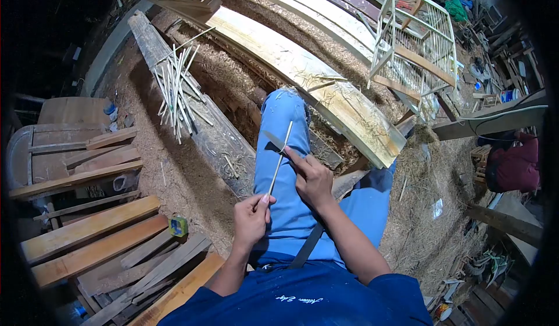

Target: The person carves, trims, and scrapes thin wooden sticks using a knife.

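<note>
My left hand [252,220] is closed on the lower end of a thin bamboo stick [275,179], which slants up over my blue-jeaned thigh. In my right hand [314,181] is a knife [273,140], its pointed blade crossing the stick near the upper part. The right index finger stretches along the blade where it meets the stick; the grip is mostly hidden by the hand. A dark flat strip [307,245] shows below the right forearm; whether it belongs to the knife I cannot tell. A pile of similar sticks [174,90] lies on a weathered plank [224,142] to the left.
A long pale board [279,49] with shavings runs across in front of my knee. At the upper right stands a slatted wooden cage [416,52]. Several planks [93,238] and a yellow-green tape measure [178,227] lie at the left. Shavings cover the ground [419,221].
</note>
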Available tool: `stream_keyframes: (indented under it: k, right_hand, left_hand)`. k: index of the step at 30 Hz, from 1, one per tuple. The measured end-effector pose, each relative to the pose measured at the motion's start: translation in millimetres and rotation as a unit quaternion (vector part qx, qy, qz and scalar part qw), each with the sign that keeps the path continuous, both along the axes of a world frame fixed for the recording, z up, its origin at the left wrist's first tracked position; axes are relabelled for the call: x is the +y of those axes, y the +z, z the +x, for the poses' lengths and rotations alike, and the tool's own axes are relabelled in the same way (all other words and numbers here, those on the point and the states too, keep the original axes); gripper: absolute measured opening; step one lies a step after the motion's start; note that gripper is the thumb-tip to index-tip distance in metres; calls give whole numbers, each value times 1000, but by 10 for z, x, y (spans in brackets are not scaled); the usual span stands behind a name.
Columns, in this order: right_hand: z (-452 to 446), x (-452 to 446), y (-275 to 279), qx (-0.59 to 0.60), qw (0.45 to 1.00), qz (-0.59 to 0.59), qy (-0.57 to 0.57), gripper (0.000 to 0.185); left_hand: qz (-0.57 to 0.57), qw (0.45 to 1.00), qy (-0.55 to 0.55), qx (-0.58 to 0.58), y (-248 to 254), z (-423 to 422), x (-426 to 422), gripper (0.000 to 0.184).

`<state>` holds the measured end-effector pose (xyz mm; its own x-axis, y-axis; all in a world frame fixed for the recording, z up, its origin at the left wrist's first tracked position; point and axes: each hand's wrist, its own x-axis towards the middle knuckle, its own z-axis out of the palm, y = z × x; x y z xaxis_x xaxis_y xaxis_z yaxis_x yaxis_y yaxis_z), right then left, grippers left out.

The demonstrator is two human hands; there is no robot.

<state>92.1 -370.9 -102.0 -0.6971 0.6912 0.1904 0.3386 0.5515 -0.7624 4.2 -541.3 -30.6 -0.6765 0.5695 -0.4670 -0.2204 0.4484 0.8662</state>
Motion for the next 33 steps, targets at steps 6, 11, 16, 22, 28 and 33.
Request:
stream_keyframes:
  k: [6,11,16,22,28,33]
  right_hand:
    - [-84,133,-186,-12,998,-29,-48,58]
    - [-135,449,-295,53,990,-97,-93,43]
    - [-54,238,-126,122,983,-131,-27,41]
    - [36,103,-19,90,990,-102,31,46]
    - [68,98,33,29,997,-65,26,47]
    - [43,63,14,11,999,-51,6,46]
  left_hand:
    - [-16,999,14,-40,103,103,-220,30]
    - [-43,997,-9,-57,151,166,-317,30]
    - [5,1000,12,5,-2,-147,200,28]
    - [-7,999,-30,20,-146,-436,787,27]
    - [36,997,-27,67,-332,-387,720,27]
    - [41,997,0,63,-308,-303,568,26]
